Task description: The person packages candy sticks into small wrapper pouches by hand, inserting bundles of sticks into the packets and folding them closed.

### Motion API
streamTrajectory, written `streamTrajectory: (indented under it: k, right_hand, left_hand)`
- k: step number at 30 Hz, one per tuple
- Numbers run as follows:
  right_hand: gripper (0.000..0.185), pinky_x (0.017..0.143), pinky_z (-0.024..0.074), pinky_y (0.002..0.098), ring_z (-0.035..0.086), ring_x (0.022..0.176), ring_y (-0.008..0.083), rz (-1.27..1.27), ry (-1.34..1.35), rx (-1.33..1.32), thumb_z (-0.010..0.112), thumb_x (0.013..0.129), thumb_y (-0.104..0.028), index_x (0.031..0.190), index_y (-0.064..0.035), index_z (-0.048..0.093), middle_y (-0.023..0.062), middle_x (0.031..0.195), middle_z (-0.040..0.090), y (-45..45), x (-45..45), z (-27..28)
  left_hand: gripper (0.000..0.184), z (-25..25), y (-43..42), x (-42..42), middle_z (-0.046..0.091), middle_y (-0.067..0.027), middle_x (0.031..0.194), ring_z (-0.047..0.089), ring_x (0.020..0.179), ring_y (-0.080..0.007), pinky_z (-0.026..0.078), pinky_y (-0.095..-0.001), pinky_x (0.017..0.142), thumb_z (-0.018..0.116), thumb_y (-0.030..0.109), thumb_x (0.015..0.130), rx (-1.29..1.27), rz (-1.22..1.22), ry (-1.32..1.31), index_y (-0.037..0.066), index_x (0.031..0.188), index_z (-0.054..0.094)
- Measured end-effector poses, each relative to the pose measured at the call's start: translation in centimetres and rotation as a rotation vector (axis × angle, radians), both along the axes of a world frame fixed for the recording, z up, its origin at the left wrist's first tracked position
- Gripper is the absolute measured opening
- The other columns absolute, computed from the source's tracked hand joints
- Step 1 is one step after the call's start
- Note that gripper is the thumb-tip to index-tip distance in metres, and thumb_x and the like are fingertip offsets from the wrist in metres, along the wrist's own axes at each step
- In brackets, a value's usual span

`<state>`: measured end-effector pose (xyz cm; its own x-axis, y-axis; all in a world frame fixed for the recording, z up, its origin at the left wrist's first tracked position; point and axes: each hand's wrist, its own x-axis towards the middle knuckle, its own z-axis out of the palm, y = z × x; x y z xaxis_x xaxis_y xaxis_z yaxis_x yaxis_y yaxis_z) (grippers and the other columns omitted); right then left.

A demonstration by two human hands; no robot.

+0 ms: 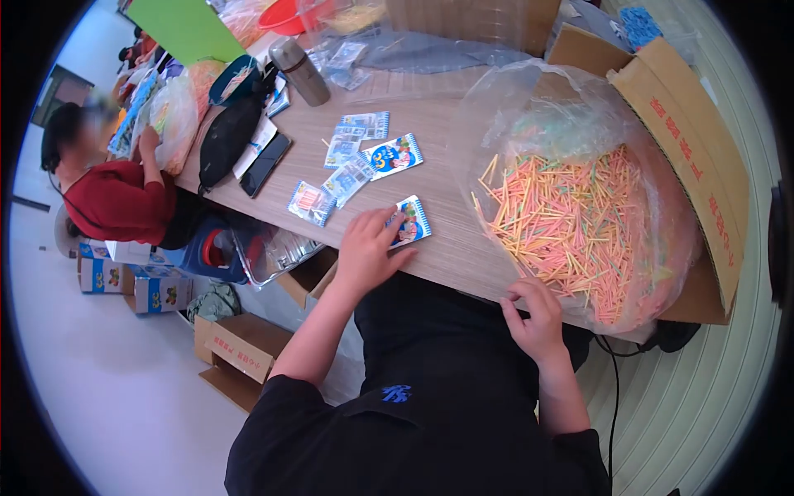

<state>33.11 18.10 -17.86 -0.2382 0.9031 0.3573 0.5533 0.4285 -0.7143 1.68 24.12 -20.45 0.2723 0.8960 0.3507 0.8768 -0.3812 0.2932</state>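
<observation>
My left hand [368,256] lies on the near table edge with its fingers stretched out and thumb apart. Its fingertips rest over a small blue-and-white printed packet [419,217], partly hidden by them. Beyond it lie another printed packet [394,157] and several clear-and-blue packets [349,178]. At the table's right side, my right hand [536,318] has loosely bent fingers, with the thumb a little apart and nothing visible in it. It is beside a large clear plastic bag [504,116] full of thin pink, yellow and green sticks [571,223].
A cardboard box [695,165] surrounds the bag at right. A phone [266,165], black pouch [230,142] and metal flask [299,73] stand or lie at left. A person in red [124,202] sits farther left. An open carton [240,347] is on the floor.
</observation>
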Motion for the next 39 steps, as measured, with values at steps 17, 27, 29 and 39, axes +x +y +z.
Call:
streamTrajectory:
  k: [17, 27, 29, 39]
  right_hand:
    - [0.019, 0.067, 0.0504, 0.0332, 0.063, 0.072, 0.0226, 0.017, 0.006, -0.031, 0.076, 0.078, -0.002, 0.093, -0.0020, 0.064, 0.0092, 0.089, 0.064, -1.5, 0.1, -0.8]
    - [0.015, 0.069, 0.0515, 0.0368, 0.066, 0.080, 0.0274, 0.049, 0.024, -0.008, 0.076, 0.080, -0.008, 0.090, -0.0063, 0.066, 0.0069, 0.088, 0.066, -1.4, -0.1, -0.8]
    - [0.015, 0.069, 0.0516, 0.0368, 0.066, 0.081, 0.0272, 0.046, 0.013, 0.009, 0.075, 0.080, -0.008, 0.091, -0.0066, 0.066, 0.0069, 0.089, 0.066, -1.2, -0.2, -1.1]
    - [0.029, 0.073, 0.0537, 0.0341, 0.068, 0.085, 0.0255, 0.008, 0.149, 0.014, 0.077, 0.078, -0.006, 0.105, -0.0042, 0.067, 0.0107, 0.102, 0.067, -1.1, -1.0, 0.6]
  left_hand:
    - [0.014, 0.2, -0.2, 1.7, 0.073, -0.0112, 0.098, 0.070, 0.088, -0.0311, 0.058, -0.0411, 0.074, 0.068, 0.013, 0.086, -0.177, 0.068, -0.118, 0.003, 0.093, 0.074]
    - [0.018, 1.3, -0.1, 2.3, 0.070, -0.0115, 0.097, 0.069, 0.085, -0.0329, 0.056, -0.0432, 0.071, 0.069, 0.010, 0.084, -0.215, 0.137, -0.123, 0.003, 0.101, 0.072]
    - [0.013, 0.4, -0.1, 2.4, 0.069, -0.0130, 0.099, 0.068, 0.084, -0.0338, 0.055, -0.0403, 0.071, 0.067, 0.007, 0.087, -0.037, 0.098, 0.027, 0.003, 0.099, 0.072]
    - [0.015, 3.1, -1.2, 6.2, 0.069, -0.0106, 0.084, 0.067, 0.077, -0.0220, 0.051, -0.0314, 0.069, 0.080, -0.008, 0.072, 0.003, -0.093, -0.669, -0.001, 0.081, 0.070]
